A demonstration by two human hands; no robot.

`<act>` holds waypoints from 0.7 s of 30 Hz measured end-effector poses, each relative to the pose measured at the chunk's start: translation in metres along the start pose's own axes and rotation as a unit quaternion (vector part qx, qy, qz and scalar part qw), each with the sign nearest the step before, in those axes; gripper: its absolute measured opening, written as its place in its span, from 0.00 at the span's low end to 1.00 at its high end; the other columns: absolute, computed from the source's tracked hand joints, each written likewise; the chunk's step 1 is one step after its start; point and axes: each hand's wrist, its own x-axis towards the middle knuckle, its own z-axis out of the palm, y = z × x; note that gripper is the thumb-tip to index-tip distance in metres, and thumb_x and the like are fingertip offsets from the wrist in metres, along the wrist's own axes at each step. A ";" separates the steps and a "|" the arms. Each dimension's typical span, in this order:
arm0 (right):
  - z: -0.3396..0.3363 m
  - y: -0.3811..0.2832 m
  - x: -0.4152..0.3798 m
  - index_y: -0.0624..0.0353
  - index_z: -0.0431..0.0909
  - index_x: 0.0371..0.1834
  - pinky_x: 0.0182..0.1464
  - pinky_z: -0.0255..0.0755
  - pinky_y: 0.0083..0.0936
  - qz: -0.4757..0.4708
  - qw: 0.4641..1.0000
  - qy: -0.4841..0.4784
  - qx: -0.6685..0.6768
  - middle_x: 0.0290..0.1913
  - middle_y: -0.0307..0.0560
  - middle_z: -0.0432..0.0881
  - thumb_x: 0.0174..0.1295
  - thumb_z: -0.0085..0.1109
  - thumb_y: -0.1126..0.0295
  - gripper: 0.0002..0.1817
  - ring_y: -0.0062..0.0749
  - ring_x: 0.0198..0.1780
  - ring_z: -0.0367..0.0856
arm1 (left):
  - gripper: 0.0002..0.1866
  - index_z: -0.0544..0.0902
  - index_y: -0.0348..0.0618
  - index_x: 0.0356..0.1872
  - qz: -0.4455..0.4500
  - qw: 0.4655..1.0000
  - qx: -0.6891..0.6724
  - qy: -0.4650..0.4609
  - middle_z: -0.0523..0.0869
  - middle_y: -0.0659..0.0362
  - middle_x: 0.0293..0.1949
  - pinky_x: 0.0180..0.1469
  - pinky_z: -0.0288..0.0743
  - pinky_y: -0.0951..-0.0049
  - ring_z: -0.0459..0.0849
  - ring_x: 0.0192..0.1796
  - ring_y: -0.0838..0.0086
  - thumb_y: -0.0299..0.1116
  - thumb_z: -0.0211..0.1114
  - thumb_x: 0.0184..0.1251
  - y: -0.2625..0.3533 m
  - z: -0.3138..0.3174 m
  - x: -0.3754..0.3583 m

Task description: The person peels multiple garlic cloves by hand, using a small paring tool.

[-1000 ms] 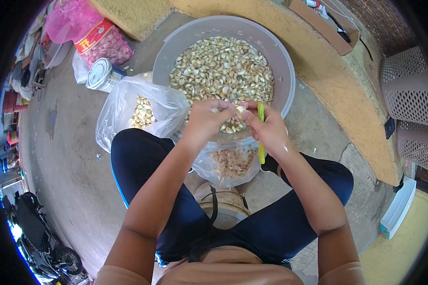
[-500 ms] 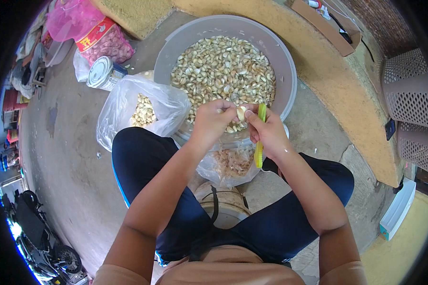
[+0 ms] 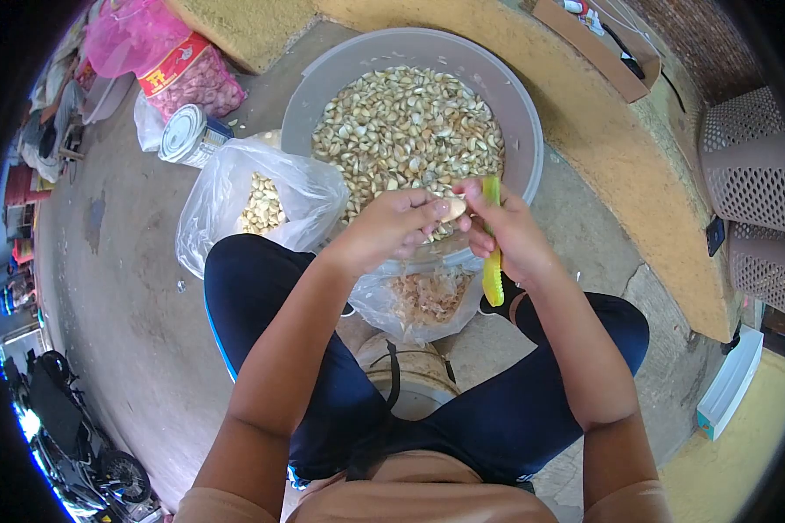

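Observation:
My left hand [image 3: 401, 222] pinches a pale garlic clove [image 3: 453, 207] between thumb and fingers, above the near rim of a big grey tub [image 3: 525, 131]. In my right hand [image 3: 508, 228] is a yellow-green knife [image 3: 493, 279], its handle end pointing back toward me; its blade is hard to make out. The right fingertips are close to the clove. Many garlic cloves [image 3: 410, 122] lie in the tub. Below my hands, a clear plastic bag [image 3: 375, 301] holds brownish peelings [image 3: 429, 298]. Left of the tub, another clear bag [image 3: 209, 209] contains peeled cloves [image 3: 263, 205].
Behind the left bag stand a can [image 3: 183, 135] and a pink mesh sack [image 3: 205, 83]. A yellow ledge [image 3: 602, 192] curves along the right, bearing a cardboard box [image 3: 597, 48]. Perforated grey baskets [image 3: 750, 161] stand at far right, and a motorcycle [image 3: 70, 418] at lower left.
The left hand has turned and shifted slightly right with the clove. My right hand has moved a little right, and the knife now tilts the other way.

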 end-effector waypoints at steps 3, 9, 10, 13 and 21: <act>-0.001 -0.010 -0.004 0.61 0.69 0.42 0.18 0.58 0.14 0.005 0.998 -0.042 0.048 0.25 0.36 0.71 0.64 0.49 0.61 0.14 0.14 0.19 0.64 | 0.17 0.73 0.39 0.41 0.042 0.995 -0.074 -0.047 0.64 0.71 0.19 0.16 0.47 0.87 0.56 0.17 0.90 0.43 0.60 0.61 -0.002 -0.002 0.000; 0.000 -0.007 -0.011 0.60 0.69 0.41 0.26 0.65 0.16 -0.095 0.982 -0.060 -0.149 0.27 0.36 0.72 0.62 0.53 0.62 0.13 0.16 0.26 0.70 | 0.17 0.72 0.39 0.41 0.068 0.983 -0.139 -0.098 0.66 0.70 0.20 0.16 0.49 0.90 0.58 0.17 0.91 0.42 0.60 0.61 0.003 -0.002 -0.005; 0.000 -0.010 -0.013 0.60 0.69 0.40 0.28 0.65 0.16 -0.077 0.979 -0.059 -0.180 0.27 0.37 0.72 0.61 0.54 0.62 0.13 0.16 0.26 0.70 | 0.17 0.72 0.39 0.41 0.066 0.981 -0.144 -0.111 0.67 0.70 0.21 0.16 0.49 0.90 0.58 0.17 0.91 0.42 0.60 0.61 0.002 -0.003 -0.005; 0.000 -0.016 -0.019 0.60 0.70 0.37 0.30 0.65 0.18 -0.079 0.959 -0.058 -0.266 0.26 0.36 0.72 0.57 0.59 0.59 0.16 0.17 0.28 0.69 | 0.18 0.72 0.39 0.42 0.059 0.976 -0.150 -0.148 0.69 0.68 0.24 0.16 0.49 0.90 0.59 0.18 0.91 0.43 0.61 0.60 0.000 -0.004 -0.006; 0.003 -0.018 -0.024 0.60 0.72 0.31 0.29 0.63 0.20 -0.123 0.925 -0.031 -0.359 0.22 0.37 0.70 0.50 0.65 0.55 0.20 0.18 0.27 0.67 | 0.20 0.70 0.39 0.43 0.047 0.967 -0.155 -0.199 0.72 0.65 0.28 0.16 0.48 0.91 0.59 0.18 0.91 0.43 0.62 0.59 0.003 -0.002 -0.009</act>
